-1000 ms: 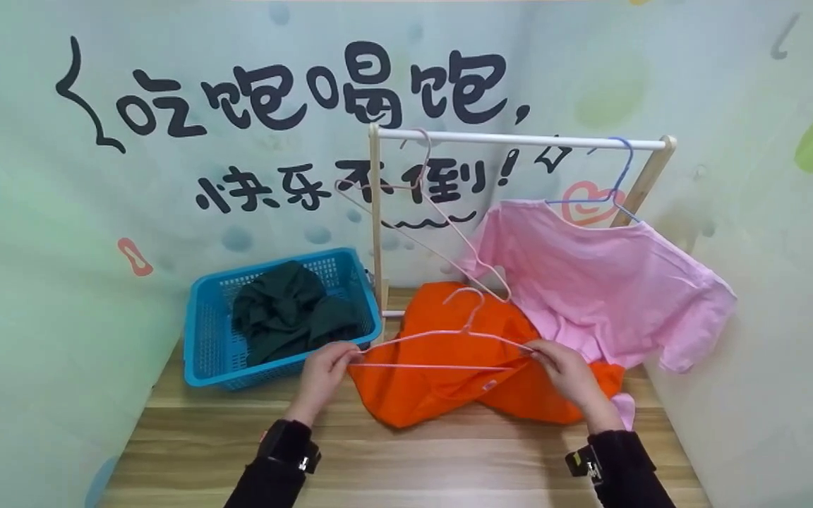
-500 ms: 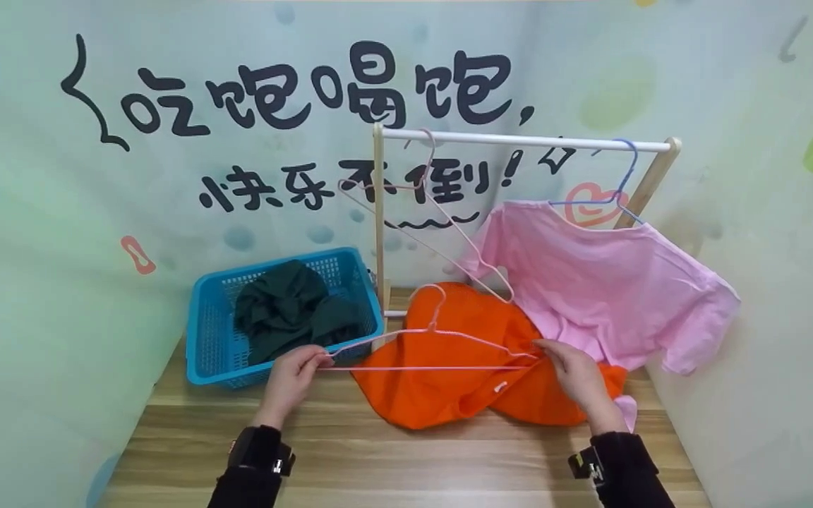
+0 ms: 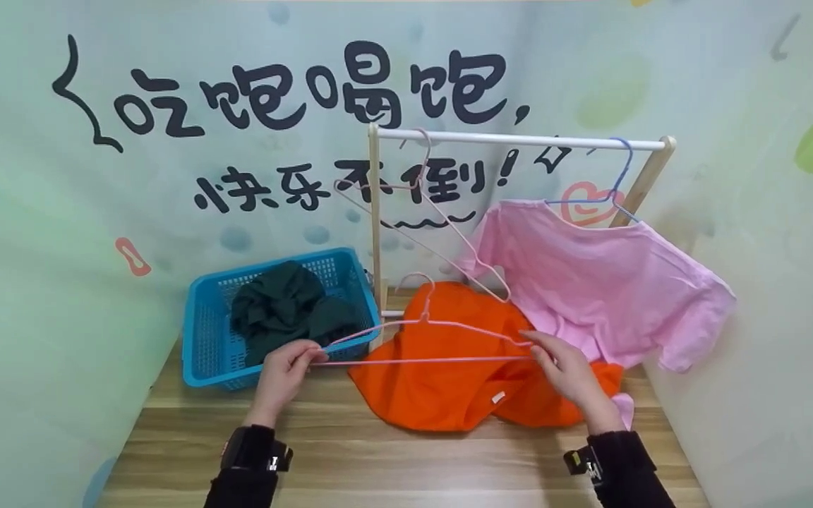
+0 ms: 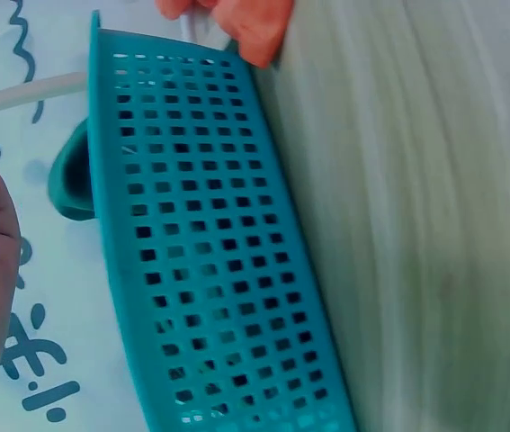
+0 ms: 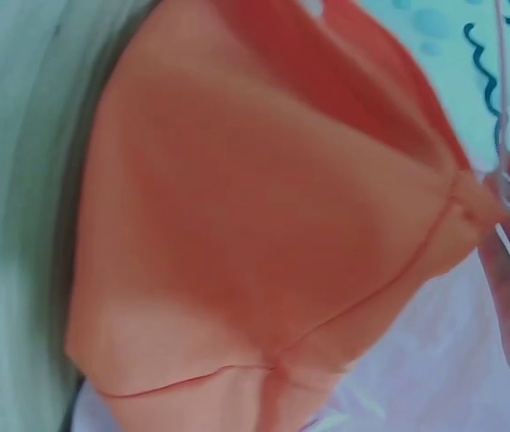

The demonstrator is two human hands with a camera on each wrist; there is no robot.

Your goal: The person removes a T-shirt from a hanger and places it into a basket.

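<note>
In the head view, my left hand (image 3: 290,374) pinches the left end of a pink clothes hanger (image 3: 424,322), held level with its hook upward. My right hand (image 3: 562,367) is at the hanger's other end, thumb and fingers pinching a gathered edge of the orange garment (image 3: 435,388) there. That garment lies spread on the table beneath the hanger, a small white label showing near its front. In the right wrist view, the orange cloth (image 5: 255,216) rises to a point at my fingers (image 5: 506,270), beside the bent hanger end.
A blue basket (image 3: 191,339) with dark green cloth (image 3: 279,303) stands on the left. Behind, a rack (image 3: 519,139) carries another pink hanger (image 3: 473,247) and a pink T-shirt (image 3: 604,282) on a blue hanger (image 3: 622,176). Wooden tabletop (image 3: 406,473) lies in front.
My left hand has moved left with the hanger, whose hook has shifted left and slightly up. The right hand stays almost in place. The orange garment's front edge has shifted a little.
</note>
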